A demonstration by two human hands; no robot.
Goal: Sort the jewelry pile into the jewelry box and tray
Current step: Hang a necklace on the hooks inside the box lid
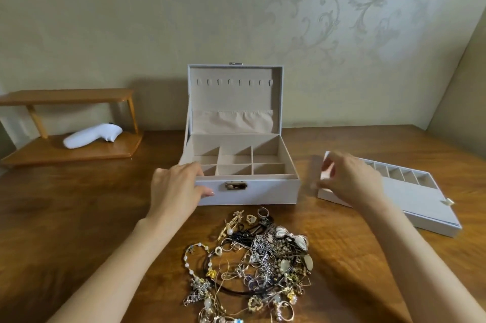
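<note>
Standing at the far left of the brown wood-grain bench (79,217): a two-tier orange-brown wooden shelf (68,96), with a smooth white elongated object (92,135) lying on its lower board.

Next, the left hand (178,185) grasps the front left corner of the pale grey rectangular jewelry box (252,192). Fingers are curled over the top rim, thumb pressed to the front face. The box sits mid-bench with its lid open and upright. Lining is beige; a row of small hooks and a gathered fabric pocket show inside the lid. The base is split into beige compartments. A metal clasp (236,185) sits at the centre of the front face.

Just in front of the box, apart from it, lies the jewelry pile (252,264): a tangle of gold and silver chains, beads, rings and black cord, on the bench between the two forearms.

Right of the box, the right hand (349,180), motion-blurred, pinches the left end of the flat pale grey tray (420,199), fingers above, thumb below. The tray sits at an angle, near the box but apart from it, with a row of narrow slots along its far edge.

Cream patterned wallpaper (342,6) behind.
</note>
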